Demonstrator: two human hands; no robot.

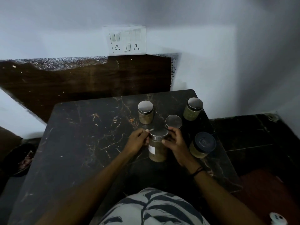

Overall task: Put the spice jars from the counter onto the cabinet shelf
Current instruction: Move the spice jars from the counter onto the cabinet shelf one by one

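Note:
Several spice jars stand on a black marble counter [84, 143]. The nearest one, a tall clear jar with a steel lid and a white label [158, 148], holds brown spice. My left hand [138, 141] grips it from the left, fingers curled at the lid. My right hand [174, 142] grips it from the right. Behind it stand a steel-lidded jar [145, 112], a second one half hidden by my right hand [173, 121], and a third at the far right corner [193, 109]. A dark-lidded jar [203, 145] sits to the right. No cabinet shelf is in view.
A white switchboard [127, 40] is on the wall above a dark wooden panel [90, 78]. Dark floor tiles [250, 135] lie right of the counter, and a sandal [21, 159] lies on the floor at the left.

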